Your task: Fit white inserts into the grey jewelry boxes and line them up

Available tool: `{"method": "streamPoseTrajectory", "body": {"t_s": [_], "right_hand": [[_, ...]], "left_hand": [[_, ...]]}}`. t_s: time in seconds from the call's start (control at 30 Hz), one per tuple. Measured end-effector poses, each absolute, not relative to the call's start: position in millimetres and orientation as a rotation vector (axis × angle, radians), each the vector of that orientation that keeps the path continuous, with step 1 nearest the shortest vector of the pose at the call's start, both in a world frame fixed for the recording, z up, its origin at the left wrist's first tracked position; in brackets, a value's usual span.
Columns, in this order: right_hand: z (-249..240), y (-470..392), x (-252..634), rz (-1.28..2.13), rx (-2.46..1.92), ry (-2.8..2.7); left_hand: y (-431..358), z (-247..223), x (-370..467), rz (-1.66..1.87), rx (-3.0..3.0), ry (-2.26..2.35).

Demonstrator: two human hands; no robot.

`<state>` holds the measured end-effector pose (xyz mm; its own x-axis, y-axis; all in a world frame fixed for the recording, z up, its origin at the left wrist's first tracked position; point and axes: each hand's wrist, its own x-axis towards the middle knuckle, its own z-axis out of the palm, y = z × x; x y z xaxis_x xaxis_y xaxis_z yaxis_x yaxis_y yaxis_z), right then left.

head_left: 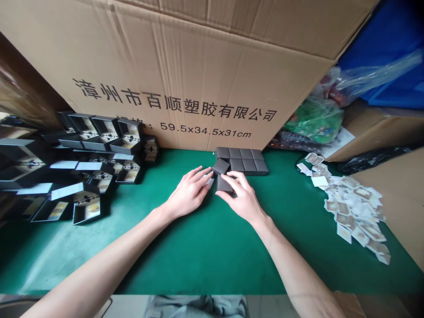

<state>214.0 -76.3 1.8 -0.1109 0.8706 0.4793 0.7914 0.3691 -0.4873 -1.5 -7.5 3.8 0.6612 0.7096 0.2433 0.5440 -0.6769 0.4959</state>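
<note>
My right hand [241, 194] has its thumb and fingers around a small closed dark grey box [224, 183] on the green table. My left hand [189, 192] lies just left of that box, its fingers stretched out. Its fingertips reach the edge of another dark box [220, 166], which sits turned at an angle. Between the left thumb and fingers shows a small white piece [210, 182]; whether it is gripped I cannot tell. Right behind, several closed dark boxes [247, 160] stand packed in a two-row block.
Several open dark boxes [127, 143] with pale linings are stacked on the left. A heap of white inserts [354, 203] spreads over the right of the green table [185, 256]. A large cardboard carton [185, 66] rises behind, with plastic bags [314, 117] to its right.
</note>
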Motion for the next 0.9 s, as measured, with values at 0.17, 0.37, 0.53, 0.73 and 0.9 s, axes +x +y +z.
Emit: {"method": "streamPoseTrajectory", "body": {"t_s": [0.17, 0.37, 0.53, 0.73, 0.9], "right_hand": [[-3.1, -72.9, 218.3, 0.092, -1.478, -1.853], [-3.4, -72.3, 218.5, 0.047, -1.413, -1.909], [-0.5, -72.5, 216.6, 0.010, -1.418, -1.925], [0.7, -74.0, 216.4, -0.067, -1.392, -1.950], [7.0, -78.3, 211.6, -0.174, -1.355, -1.912]], "left_hand": [[-10.2, 7.5, -2.1, 0.521, 2.492, 0.986], [-13.2, 15.0, -0.4, 0.447, 2.520, 0.942], [-13.0, 16.3, 5.3, 0.426, 2.512, 0.916], [-14.5, 16.3, 8.1, 0.421, 2.505, 0.870], [-14.6, 13.5, 6.2, 0.519, 2.426, 0.933]]}}
